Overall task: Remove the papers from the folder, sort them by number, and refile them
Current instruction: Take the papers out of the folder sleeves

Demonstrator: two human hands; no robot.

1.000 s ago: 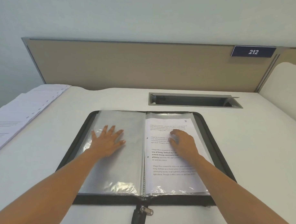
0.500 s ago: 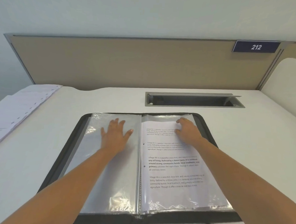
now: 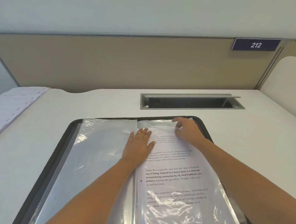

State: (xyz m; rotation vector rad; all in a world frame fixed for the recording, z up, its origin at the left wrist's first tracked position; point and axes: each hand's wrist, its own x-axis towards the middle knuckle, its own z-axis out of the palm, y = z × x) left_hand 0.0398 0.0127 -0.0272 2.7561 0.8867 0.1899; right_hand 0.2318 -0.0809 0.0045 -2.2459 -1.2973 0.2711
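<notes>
A black zip folder (image 3: 62, 142) lies open on the white desk, its clear plastic sleeves spread left and right. The left sleeve (image 3: 99, 152) holds no paper. The right sleeve holds a printed paper (image 3: 173, 178) with several text paragraphs. My left hand (image 3: 139, 145) lies flat with straight fingers across the spine, its fingertips on the paper's top left corner. At the top edge of the right sleeve, my right hand (image 3: 187, 130) has its fingers curled, pinching the clear plastic at the sleeve's opening.
A stack of printed papers (image 3: 13, 107) lies at the desk's far left edge. A recessed metal cable tray (image 3: 191, 101) sits behind the folder. A beige partition with a "212" sign (image 3: 255, 45) closes off the back.
My left hand slid right from the left sleeve onto the spine and the paper's corner. My right hand moved up the page to the sleeve's top edge. The view came closer.
</notes>
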